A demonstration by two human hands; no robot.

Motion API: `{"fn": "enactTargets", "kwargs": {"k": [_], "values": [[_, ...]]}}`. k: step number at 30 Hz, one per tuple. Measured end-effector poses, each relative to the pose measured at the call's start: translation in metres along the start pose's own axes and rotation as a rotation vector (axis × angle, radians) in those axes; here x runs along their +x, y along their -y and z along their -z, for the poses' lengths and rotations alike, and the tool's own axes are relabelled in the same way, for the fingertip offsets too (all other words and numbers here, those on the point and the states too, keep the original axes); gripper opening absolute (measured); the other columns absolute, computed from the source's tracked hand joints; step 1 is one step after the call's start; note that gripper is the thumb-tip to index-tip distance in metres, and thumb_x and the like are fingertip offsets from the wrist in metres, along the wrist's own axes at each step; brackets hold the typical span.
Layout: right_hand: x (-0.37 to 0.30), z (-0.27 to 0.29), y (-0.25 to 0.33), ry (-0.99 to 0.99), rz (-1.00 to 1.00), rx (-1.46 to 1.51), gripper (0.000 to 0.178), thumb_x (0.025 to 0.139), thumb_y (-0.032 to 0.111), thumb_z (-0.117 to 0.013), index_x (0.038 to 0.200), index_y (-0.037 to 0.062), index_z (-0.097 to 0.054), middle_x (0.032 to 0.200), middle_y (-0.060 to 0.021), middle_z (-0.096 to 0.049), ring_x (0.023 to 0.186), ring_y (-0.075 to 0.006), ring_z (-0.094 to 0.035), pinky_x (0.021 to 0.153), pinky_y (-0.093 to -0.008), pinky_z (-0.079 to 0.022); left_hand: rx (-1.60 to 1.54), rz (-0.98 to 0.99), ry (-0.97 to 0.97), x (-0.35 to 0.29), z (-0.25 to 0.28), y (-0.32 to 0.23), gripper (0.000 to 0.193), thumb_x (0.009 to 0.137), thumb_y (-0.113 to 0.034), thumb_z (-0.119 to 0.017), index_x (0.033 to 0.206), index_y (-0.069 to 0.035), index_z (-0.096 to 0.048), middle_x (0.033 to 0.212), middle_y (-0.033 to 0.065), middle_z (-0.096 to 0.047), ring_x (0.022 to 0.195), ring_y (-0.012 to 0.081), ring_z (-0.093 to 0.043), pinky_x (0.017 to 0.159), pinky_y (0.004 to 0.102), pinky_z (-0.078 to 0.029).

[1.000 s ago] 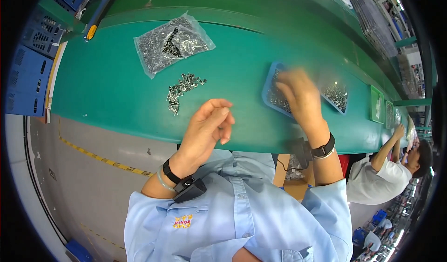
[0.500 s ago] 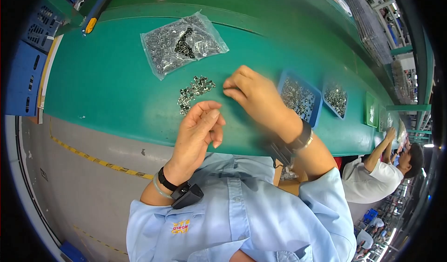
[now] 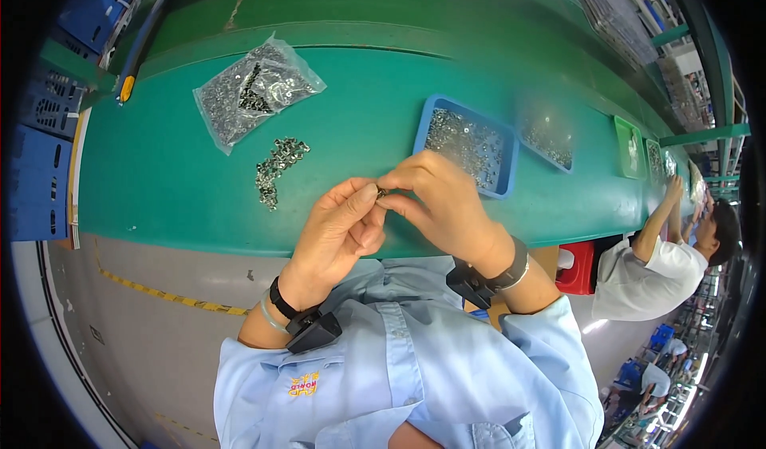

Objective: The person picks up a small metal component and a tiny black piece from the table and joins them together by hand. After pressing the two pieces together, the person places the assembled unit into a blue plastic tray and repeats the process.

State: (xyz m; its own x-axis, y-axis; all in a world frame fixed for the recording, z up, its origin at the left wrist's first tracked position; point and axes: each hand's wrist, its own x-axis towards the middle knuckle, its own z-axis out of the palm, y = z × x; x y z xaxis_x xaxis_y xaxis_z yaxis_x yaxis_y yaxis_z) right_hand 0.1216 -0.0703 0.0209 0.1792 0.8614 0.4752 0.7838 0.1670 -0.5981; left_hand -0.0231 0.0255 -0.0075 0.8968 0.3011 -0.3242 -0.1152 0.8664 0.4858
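My left hand (image 3: 337,224) and my right hand (image 3: 444,203) meet over the near edge of the green table. Between their pinched fingertips is a small dark metal part (image 3: 381,193); its exact kind is too small to make out. Both hands are closed on it. Left of my hands lies a loose pile of small shiny metal parts (image 3: 275,170) on the tabletop. Beyond the pile rests a clear plastic bag (image 3: 223,102) full of similar small parts, with a darker cluster showing in its middle.
Right of my hands stands a blue tray (image 3: 509,162) of small metal pieces, with a second blue tray (image 3: 565,164) beyond it. Farther right is a green tray (image 3: 621,134). Blue crates (image 3: 40,181) stand at the left end. Another person (image 3: 654,277) works along the table's right.
My right hand has come down and toward my left hand, and their fingertips now meet on a small metal part. The view has shifted, so bag and pile appear farther left.
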Motion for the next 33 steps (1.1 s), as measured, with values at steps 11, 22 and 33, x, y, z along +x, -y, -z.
{"fn": "enactTargets", "kwargs": {"k": [11,22,33], "values": [[-0.024,0.011,-0.012,-0.140,0.087,-0.084,0.024,0.065,0.009,-0.075,0.085,0.0083,-0.062,0.081,-0.0039,-0.060,0.072,-0.0236,-0.058,0.060,-0.0321,-0.046,0.122,0.010,0.000,0.003,-0.023,0.011,0.019,0.093,-0.021,-0.054,0.097,-0.002,-0.056,0.067,0.0051,-0.057,0.047,0.0077,-0.045,0.039,0.0202,-0.029],[-0.035,0.015,-0.013,-0.150,0.014,0.023,0.019,0.069,0.005,-0.072,0.086,0.0061,-0.062,0.081,-0.0056,-0.061,0.074,-0.0236,-0.060,0.063,-0.0326,-0.048,0.296,-0.021,-0.096,0.004,-0.031,0.015,0.017,0.092,-0.019,-0.056,0.095,-0.003,-0.057,0.072,0.0061,-0.060,0.049,0.0074,-0.047,0.040,0.0195,-0.031],[-0.042,0.017,-0.007,-0.210,-0.034,0.147,0.017,0.072,0.004,-0.071,0.086,0.0059,-0.062,0.083,-0.0071,-0.061,0.075,-0.0231,-0.060,0.061,-0.0313,-0.049,0.081,-0.017,0.130,0.011,-0.026,0.025,0.014,0.092,-0.019,-0.055,0.090,-0.005,-0.055,0.070,0.0051,-0.059,0.048,0.0086,-0.044,0.042,0.0224,-0.030]]}}
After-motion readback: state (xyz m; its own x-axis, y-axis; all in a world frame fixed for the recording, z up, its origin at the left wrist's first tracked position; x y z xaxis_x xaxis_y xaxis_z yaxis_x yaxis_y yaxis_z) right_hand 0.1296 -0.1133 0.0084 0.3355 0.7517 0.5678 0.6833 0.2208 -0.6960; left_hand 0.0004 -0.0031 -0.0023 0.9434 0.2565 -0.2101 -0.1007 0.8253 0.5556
